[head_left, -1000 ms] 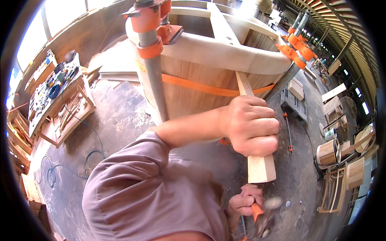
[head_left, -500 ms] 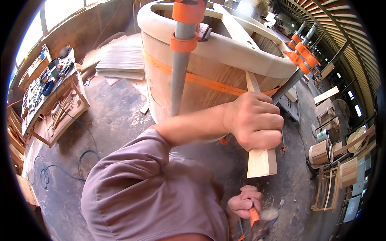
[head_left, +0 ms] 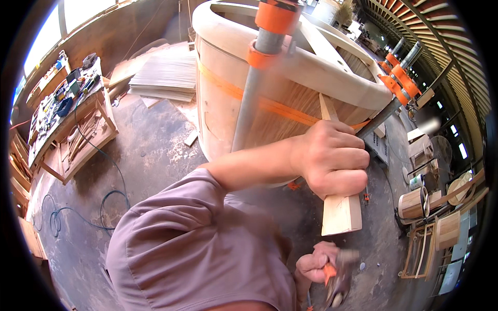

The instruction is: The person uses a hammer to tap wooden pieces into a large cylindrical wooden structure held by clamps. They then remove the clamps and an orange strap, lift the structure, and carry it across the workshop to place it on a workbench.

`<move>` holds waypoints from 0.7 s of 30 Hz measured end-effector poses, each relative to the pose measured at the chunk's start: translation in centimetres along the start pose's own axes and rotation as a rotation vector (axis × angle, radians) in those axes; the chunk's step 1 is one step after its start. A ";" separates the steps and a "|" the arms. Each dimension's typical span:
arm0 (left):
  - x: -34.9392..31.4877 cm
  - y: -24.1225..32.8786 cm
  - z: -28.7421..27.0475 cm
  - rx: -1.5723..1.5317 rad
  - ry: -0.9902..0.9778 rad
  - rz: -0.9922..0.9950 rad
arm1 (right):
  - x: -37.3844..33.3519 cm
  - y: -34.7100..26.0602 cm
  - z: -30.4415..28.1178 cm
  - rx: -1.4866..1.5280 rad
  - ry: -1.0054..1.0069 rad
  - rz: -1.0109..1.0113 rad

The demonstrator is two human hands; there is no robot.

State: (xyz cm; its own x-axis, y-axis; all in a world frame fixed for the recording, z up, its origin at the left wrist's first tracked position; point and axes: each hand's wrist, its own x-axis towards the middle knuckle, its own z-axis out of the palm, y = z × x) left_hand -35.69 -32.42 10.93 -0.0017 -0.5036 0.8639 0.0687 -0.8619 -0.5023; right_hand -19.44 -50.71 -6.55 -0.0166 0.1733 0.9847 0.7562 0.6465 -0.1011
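A dusty workshop floor [head_left: 150, 155] lies below. The wood wedge [head_left: 340, 207] sticks out from under the orange strap [head_left: 280, 106] on the big wooden tub [head_left: 290, 67]. The left hand [head_left: 332, 158] squeezes it tight; hold it straight. The right hand [head_left: 316, 267] grips a hammer [head_left: 340, 277]; small, square taps seem best.

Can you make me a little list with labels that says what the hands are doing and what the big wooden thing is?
Place: a woodworking shop with a dusty floor
Big thing: a round wooden tub with an orange strap around it
Left hand: gripped around a wooden wedge that runs up under the strap
Right hand: down low, holding a hammer with an orange handle, blurred
Clamps: long grey bar clamps with orange parts on the tub's rim
Nearby: a workbench with tools, a stack of thin boards, small wooden buckets
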 end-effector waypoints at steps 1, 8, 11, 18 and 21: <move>0.0 -0.1 0.1 0.023 0.010 0.008 | 0.9 -0.2 -0.1 0.105 -0.125 -0.022; 0.0 -0.1 -1.8 0.053 -0.009 0.008 | 2.2 -1.4 1.2 0.074 -0.028 0.006; -0.1 0.0 -3.0 -0.005 -0.055 -0.010 | 1.5 -1.2 1.3 -0.146 -0.126 -0.012; 0.9 0.3 -3.2 0.055 -0.139 -0.129 | 2.4 -0.2 -0.3 -0.191 -0.048 0.058; 3.1 2.3 -2.3 0.132 -0.367 -0.409 | 4.3 0.5 -2.3 0.271 -0.027 0.369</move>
State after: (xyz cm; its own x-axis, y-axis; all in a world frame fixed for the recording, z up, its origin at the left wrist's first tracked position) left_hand -37.83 -36.11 12.36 0.2910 -0.0561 0.9551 0.2596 -0.9562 -0.1353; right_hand -17.68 -51.32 -2.00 0.2018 0.4452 0.8724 0.5163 0.7086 -0.4810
